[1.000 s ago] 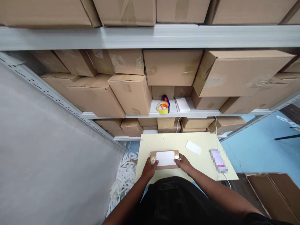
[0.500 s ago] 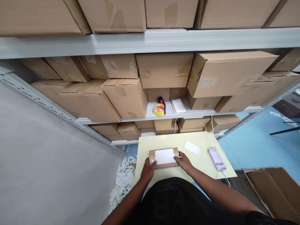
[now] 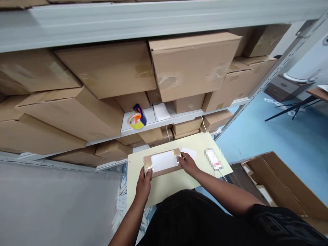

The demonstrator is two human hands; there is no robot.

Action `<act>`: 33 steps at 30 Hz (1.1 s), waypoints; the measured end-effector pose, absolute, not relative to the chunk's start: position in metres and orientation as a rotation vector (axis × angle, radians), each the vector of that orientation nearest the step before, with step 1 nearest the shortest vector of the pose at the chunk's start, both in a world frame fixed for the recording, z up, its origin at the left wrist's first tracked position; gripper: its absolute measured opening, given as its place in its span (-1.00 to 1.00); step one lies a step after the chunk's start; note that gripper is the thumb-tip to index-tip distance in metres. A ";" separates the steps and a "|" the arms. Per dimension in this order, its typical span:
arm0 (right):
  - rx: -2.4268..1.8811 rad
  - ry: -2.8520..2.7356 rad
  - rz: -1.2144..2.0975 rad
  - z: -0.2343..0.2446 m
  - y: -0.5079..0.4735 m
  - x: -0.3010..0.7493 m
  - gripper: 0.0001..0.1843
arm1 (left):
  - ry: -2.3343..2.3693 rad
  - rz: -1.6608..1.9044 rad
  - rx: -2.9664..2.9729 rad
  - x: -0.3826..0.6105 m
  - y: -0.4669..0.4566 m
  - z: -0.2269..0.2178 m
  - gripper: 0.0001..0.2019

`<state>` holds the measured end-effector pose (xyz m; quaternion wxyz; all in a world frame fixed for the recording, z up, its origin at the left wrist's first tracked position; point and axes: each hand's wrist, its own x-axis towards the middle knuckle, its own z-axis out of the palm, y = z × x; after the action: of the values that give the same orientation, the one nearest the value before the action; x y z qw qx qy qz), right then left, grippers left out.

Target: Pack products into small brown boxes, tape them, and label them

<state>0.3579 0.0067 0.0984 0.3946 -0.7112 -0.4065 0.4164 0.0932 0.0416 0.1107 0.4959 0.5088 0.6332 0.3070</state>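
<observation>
A small brown cardboard box is held between my two hands over the pale yellow table. A white label with a small yellow mark covers most of its top, and shiny clear tape shows at both ends. My left hand grips the near left corner, thumb on top. At the right end my right hand is closed on the box, thumb over its top. Just beyond the right hand lies a white slip of paper, partly hidden by hand and box.
Shelves packed with cardboard boxes rise behind the table. A tape dispenser and a stack of white paper sit on one shelf. A blurred-out phone with a cable lies at the table's right. An open carton stands right, on the floor.
My view has swung to the right, bringing more of the open carton and the floor into sight. Both hands still hold the box, which is now tilted and closer to the white slip.
</observation>
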 end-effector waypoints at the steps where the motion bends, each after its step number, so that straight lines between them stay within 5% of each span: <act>1: -1.791 -1.028 1.042 0.102 0.005 0.368 -0.47 | 1.531 0.760 1.234 0.104 0.041 0.116 -0.40; 20: -1.852 -0.483 0.379 0.143 -0.107 0.471 -0.46 | 0.877 0.491 1.594 0.274 0.078 0.161 -0.38; 33: -1.876 -0.039 0.078 0.151 -0.265 0.537 -0.32 | 0.476 0.239 1.716 0.430 -0.018 0.173 -0.36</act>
<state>0.5373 -0.2647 0.1513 0.5907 -0.8060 -0.0169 0.0334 0.4298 -0.0184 0.1732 0.6229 0.7471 0.2074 0.1039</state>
